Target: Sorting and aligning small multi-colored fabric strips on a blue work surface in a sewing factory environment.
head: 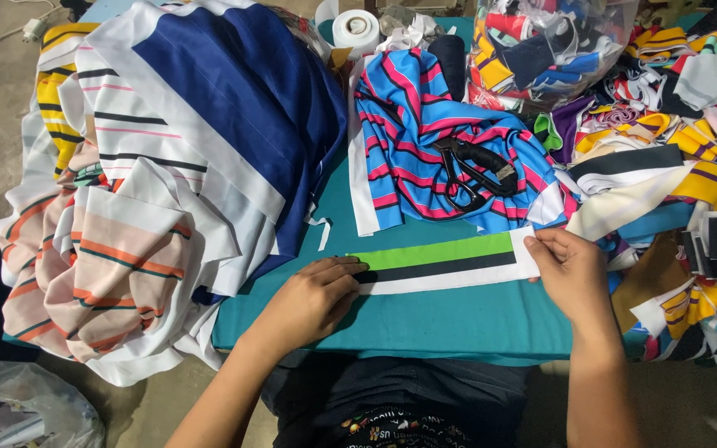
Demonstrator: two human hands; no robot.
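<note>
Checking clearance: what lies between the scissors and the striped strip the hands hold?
Head view: below the black scissors, the blue-pink striped fabric they lie on, then a bare band of teal table cover before the green-black-white strip.

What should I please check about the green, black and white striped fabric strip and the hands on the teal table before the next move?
1. Green, black and white striped fabric strip lies flat on the teal table top: ok.
2. Left hand presses down the strip's left end: ok.
3. Right hand pinches the strip's right end: ok.
4. Black-handled scissors are apart from both hands, resting on the blue, pink and black striped cloth: ok.
5. Folded striped fabric pile on the left stays off the strip: ok, though its edge lies close.
6. Strip's underside free of creases: cannot tell.
</note>
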